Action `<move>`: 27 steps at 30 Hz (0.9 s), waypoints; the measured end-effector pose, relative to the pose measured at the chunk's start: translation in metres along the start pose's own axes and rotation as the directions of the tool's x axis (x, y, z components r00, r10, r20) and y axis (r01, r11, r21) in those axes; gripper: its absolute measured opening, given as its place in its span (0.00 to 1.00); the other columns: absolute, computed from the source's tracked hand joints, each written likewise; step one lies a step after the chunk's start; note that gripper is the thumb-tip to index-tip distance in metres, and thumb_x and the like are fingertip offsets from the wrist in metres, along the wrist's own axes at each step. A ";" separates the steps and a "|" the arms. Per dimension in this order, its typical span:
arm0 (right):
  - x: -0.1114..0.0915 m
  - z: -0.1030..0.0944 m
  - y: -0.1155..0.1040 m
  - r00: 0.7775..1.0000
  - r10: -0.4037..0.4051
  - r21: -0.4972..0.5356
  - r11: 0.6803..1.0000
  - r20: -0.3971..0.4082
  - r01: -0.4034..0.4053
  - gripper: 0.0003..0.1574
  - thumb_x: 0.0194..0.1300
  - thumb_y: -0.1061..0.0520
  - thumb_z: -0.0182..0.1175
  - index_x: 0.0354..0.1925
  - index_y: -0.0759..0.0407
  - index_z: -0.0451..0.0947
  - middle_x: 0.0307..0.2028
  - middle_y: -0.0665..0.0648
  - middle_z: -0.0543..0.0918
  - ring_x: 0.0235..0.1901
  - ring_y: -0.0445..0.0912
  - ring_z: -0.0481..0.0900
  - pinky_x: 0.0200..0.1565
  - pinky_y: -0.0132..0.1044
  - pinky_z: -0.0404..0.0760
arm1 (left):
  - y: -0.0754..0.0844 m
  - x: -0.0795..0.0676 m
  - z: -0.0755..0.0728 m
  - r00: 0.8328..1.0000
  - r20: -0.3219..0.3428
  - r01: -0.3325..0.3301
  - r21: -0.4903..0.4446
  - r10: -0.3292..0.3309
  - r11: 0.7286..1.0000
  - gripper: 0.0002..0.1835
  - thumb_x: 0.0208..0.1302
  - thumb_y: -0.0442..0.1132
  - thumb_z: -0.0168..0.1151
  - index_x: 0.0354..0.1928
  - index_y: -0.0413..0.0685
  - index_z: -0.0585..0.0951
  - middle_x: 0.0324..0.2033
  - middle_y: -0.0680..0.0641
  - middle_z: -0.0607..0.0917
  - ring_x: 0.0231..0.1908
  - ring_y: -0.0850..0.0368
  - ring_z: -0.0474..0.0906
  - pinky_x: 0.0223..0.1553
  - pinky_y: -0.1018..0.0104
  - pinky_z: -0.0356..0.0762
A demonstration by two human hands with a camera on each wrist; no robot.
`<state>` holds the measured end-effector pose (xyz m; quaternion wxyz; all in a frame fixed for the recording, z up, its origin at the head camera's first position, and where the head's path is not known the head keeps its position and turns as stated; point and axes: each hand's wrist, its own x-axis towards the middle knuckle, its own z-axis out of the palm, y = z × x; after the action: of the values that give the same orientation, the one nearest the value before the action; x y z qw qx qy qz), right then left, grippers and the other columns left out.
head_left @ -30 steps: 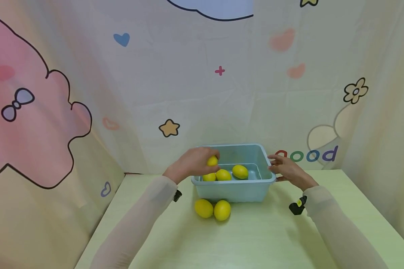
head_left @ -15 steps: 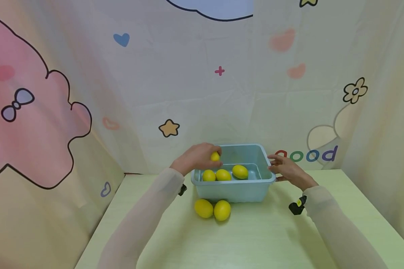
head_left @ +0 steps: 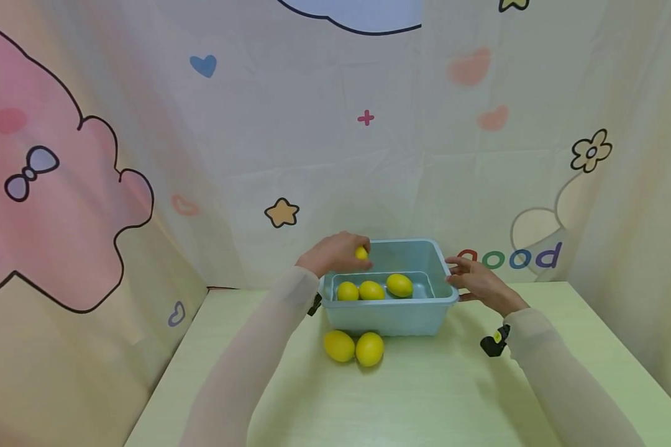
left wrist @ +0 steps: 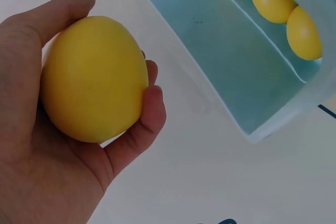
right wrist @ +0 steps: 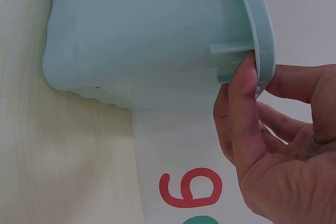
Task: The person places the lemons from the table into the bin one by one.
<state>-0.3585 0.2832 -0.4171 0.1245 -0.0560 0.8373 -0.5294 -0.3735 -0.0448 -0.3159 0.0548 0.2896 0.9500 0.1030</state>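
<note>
My left hand [head_left: 338, 253] holds a smooth yellow lemon [left wrist: 94, 80], fingers and thumb curled round it, above the left back part of a light blue plastic bin [head_left: 388, 318]. In the left wrist view the bin's inside wall [left wrist: 226, 51] shows beyond the hand. Three more lemons [head_left: 371, 290] lie on the bin's floor toward its front. At the bin's right side, my right hand [head_left: 483, 285] pinches the rim [right wrist: 265, 35] between thumb and fingers, as the right wrist view shows.
Two lemons [head_left: 339, 346] sit side by side on the pale table [head_left: 414, 397], just before the bin's front wall. Behind the bin hangs a printed curtain [head_left: 313, 136]; another part of it runs along the left side.
My left hand has risen and shifted right and away with its lemon, uncovering the leftmost lemon in the bin. The right hand stays at the rim.
</note>
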 end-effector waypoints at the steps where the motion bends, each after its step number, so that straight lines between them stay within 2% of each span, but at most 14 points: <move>1: 0.000 0.000 0.000 1.000 -0.001 -0.001 1.000 0.000 0.001 0.41 0.72 0.58 0.53 0.76 0.62 0.47 0.67 0.71 0.62 0.58 0.62 0.73 0.53 0.52 0.83 | 0.000 0.002 0.000 1.000 0.009 0.007 -0.002 -0.007 1.000 0.18 0.65 0.55 0.58 0.54 0.59 0.78 0.46 0.55 0.82 0.41 0.56 0.76 0.42 0.63 0.78; 4: -0.001 -0.001 -0.001 1.000 -0.001 -0.001 1.000 0.001 0.001 0.42 0.72 0.58 0.53 0.76 0.62 0.47 0.66 0.71 0.62 0.58 0.62 0.73 0.53 0.52 0.83 | -0.002 0.008 0.001 0.999 0.031 0.028 -0.015 -0.028 0.999 0.20 0.65 0.55 0.59 0.56 0.58 0.77 0.51 0.54 0.82 0.45 0.56 0.75 0.49 0.61 0.79; 7: -0.001 -0.001 -0.001 1.000 -0.001 0.000 1.000 0.000 0.001 0.42 0.71 0.58 0.53 0.76 0.62 0.47 0.67 0.71 0.61 0.57 0.61 0.73 0.53 0.52 0.83 | -0.004 0.013 0.003 0.998 0.046 0.046 -0.029 -0.045 0.999 0.22 0.66 0.55 0.59 0.58 0.57 0.77 0.53 0.53 0.81 0.47 0.55 0.75 0.52 0.59 0.79; 13: 0.000 -0.002 0.000 1.000 0.006 0.005 1.000 0.000 -0.006 0.42 0.71 0.58 0.54 0.76 0.61 0.48 0.67 0.71 0.62 0.56 0.59 0.74 0.53 0.51 0.83 | -0.008 0.019 0.008 0.993 0.077 0.088 -0.043 -0.085 0.995 0.20 0.66 0.54 0.60 0.56 0.56 0.78 0.54 0.53 0.81 0.47 0.54 0.75 0.51 0.59 0.79; 19: -0.001 0.000 -0.001 1.000 0.010 0.006 1.000 0.007 -0.010 0.41 0.72 0.58 0.53 0.76 0.61 0.48 0.67 0.71 0.62 0.58 0.61 0.73 0.53 0.51 0.83 | -0.015 0.026 0.015 0.988 0.104 0.125 -0.058 -0.119 0.990 0.21 0.66 0.54 0.61 0.57 0.55 0.78 0.56 0.51 0.80 0.49 0.54 0.75 0.55 0.56 0.79; 27: -0.001 -0.001 0.000 1.000 0.003 0.009 1.000 0.003 -0.003 0.42 0.71 0.58 0.54 0.76 0.61 0.48 0.66 0.71 0.62 0.57 0.61 0.73 0.54 0.54 0.82 | -0.019 0.034 0.021 0.976 0.107 0.199 -0.091 -0.189 0.976 0.20 0.63 0.54 0.63 0.55 0.56 0.80 0.54 0.52 0.81 0.47 0.54 0.75 0.52 0.57 0.79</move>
<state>-0.3574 0.2846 -0.4164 0.1266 -0.0548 0.8348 -0.5330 -0.4084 -0.0380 -0.3427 0.1258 0.1968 0.9635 0.1311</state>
